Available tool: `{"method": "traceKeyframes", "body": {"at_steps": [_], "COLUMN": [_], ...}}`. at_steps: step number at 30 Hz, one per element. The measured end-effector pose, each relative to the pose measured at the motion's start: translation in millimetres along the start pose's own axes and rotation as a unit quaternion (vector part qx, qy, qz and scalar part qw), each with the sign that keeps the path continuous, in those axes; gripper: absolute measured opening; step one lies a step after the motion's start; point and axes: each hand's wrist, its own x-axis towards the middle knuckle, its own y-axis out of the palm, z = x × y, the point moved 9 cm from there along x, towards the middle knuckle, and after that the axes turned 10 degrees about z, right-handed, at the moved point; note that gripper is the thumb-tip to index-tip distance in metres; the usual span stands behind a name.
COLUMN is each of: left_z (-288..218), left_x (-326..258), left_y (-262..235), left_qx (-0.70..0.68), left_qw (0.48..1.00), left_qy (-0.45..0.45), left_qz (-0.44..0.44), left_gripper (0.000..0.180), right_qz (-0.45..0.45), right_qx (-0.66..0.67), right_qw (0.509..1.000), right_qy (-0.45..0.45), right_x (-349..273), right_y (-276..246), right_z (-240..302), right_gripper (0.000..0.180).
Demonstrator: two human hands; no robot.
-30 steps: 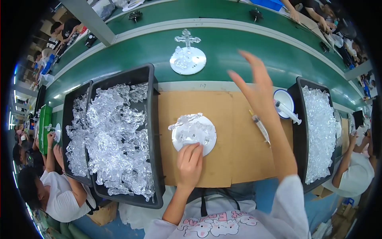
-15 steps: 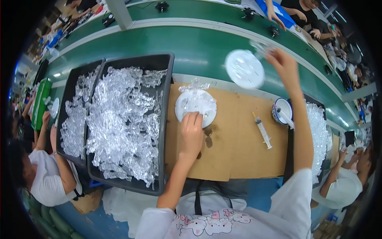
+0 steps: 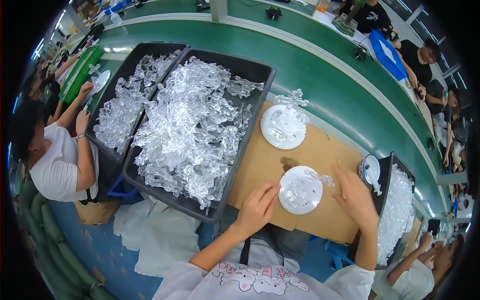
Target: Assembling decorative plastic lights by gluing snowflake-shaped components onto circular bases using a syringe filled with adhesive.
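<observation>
Close in front of me on the cardboard (image 3: 320, 220) lies a white round plate (image 3: 295, 200) with a clear plastic piece (image 3: 315, 176) on it, reaching past its right side. My left hand (image 3: 256, 209) pinches at the plate's left rim with thumb and fingers. Just right of the plate is my right hand (image 3: 356, 199), smeared by motion; whether it holds anything cannot be made out. Farther back sits a second white round plate (image 3: 284, 134), with a clear plastic piece (image 3: 294, 99) sticking out at its far edge.
At left stand two dark bins (image 3: 212, 212) heaped with clear plastic pieces (image 3: 185, 120). A patterned bowl (image 3: 369, 167) holding a white syringe (image 3: 372, 177) stands back right, beside another dark bin (image 3: 397, 162) of clear pieces. A co-worker (image 3: 62, 160) sits at left.
The near plate has come down from the far right onto the cardboard. My left hand has left the other plate for this one. My right hand has come nearer. The view has turned.
</observation>
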Motion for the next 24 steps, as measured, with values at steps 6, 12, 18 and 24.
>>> {"method": "traceKeyframes", "body": {"at_steps": [6, 12, 18, 24], "left_z": [7, -14, 10, 14], "left_x": [-15, -11, -34, -20], "left_y": [0, -7, -5, -22], "left_qx": [0.015, -0.025, -0.151, -0.656], "left_qw": [0.999, 0.997, 0.986, 0.752], "left_qy": [0.013, 0.06, -0.048, -0.055], "left_qz": [0.036, 0.046, 0.057, 0.002], "left_gripper": [0.024, 0.025, 0.019, 0.044], "right_qz": [-0.04, -0.012, 0.0, -0.082], "right_qx": [0.095, -0.143, 0.091, -0.063], "right_qw": [0.981, 0.979, 0.959, 0.947], "right_qy": [-0.166, -0.145, -0.268, -0.305], "right_x": [116, 260, 222, 53], "right_y": [-23, 115, 81, 8], "right_z": [120, 168, 165, 176], "right_gripper": [0.024, 0.027, 0.032, 0.043]}}
